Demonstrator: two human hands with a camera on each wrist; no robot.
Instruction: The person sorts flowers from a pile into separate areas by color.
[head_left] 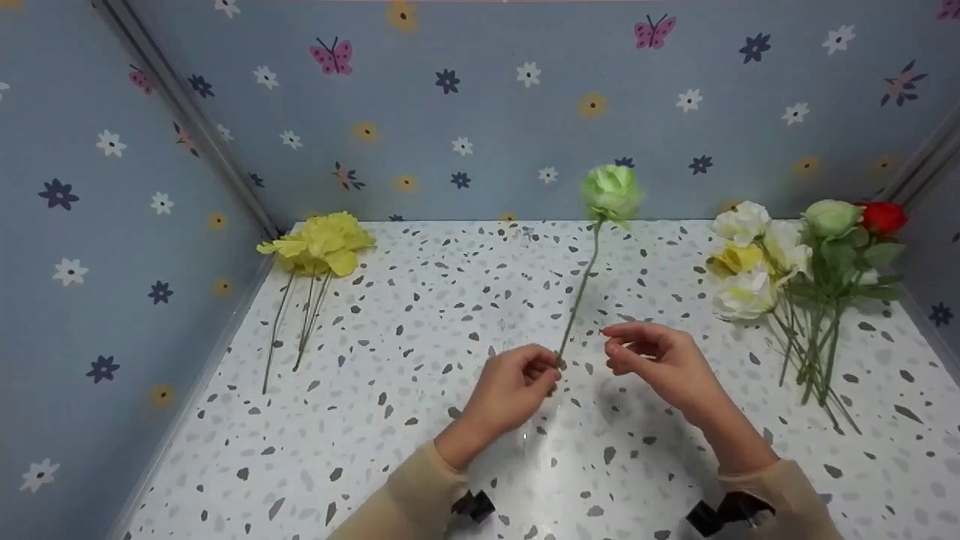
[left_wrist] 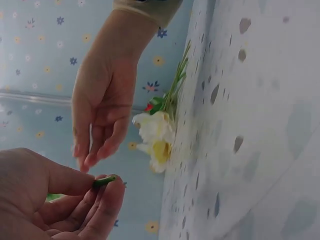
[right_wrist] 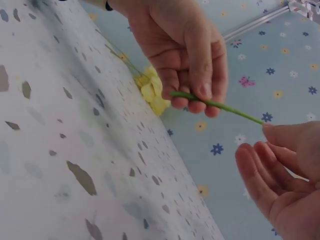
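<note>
Near the bottom end of its stem, my left hand (head_left: 517,384) pinches an artificial pale green flower (head_left: 611,193) between thumb and fingers. The bloom stands up and away at the far side, its long thin stem slanting down to the hand. In the left wrist view the cut end of the stem (left_wrist: 104,181) pokes out between thumb and fingertip. My right hand (head_left: 667,366) hovers just right of the stem with loosely bent fingers and holds nothing. Seen from the right wrist, its thumb overlaps the green stem (right_wrist: 235,111).
Several yellow flowers (head_left: 322,244) lie at the back left of the speckled table (head_left: 420,450). At the right lie white-and-yellow flowers (head_left: 746,281), a light green flower (head_left: 832,217) and a red flower (head_left: 885,217), stems crossing. Patterned panels (head_left: 495,112) enclose the back and sides.
</note>
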